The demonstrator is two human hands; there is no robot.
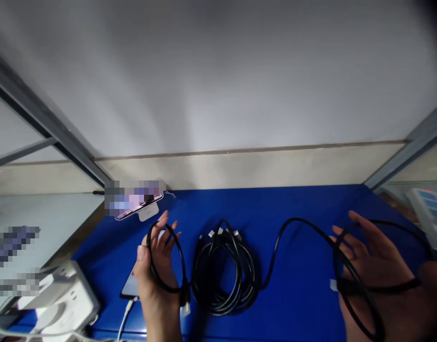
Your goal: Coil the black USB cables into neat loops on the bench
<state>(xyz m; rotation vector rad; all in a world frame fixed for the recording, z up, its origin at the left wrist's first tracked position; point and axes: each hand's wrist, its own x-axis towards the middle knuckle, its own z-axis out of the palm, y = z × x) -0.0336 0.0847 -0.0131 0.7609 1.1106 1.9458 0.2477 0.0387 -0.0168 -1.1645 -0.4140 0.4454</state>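
Observation:
A thick black cable [300, 219] runs between my two hands across the blue tabletop. My left hand [160, 270] is palm up with its fingers loosely curved, and a loop of the cable hangs over its thumb and forefinger. One end's plug, with a pale tip [186, 308], lies by that wrist. At the right edge, my right hand [378, 270] holds more of the cable, looped across its palm; its thumb is dark and partly hidden. Another pale-tipped plug [334, 285] shows there. Between the hands lies a coil of black cables [236, 304] with several pale-capped ends.
A phone [140, 205] leans on a white stand [149, 212] at the back left. Another phone [130, 285] lies partly behind my left hand with a white charging cord [125, 316]. A white power strip [70, 304] is at lower left. Grey metal posts [61, 128] frame the blue tabletop [293, 304].

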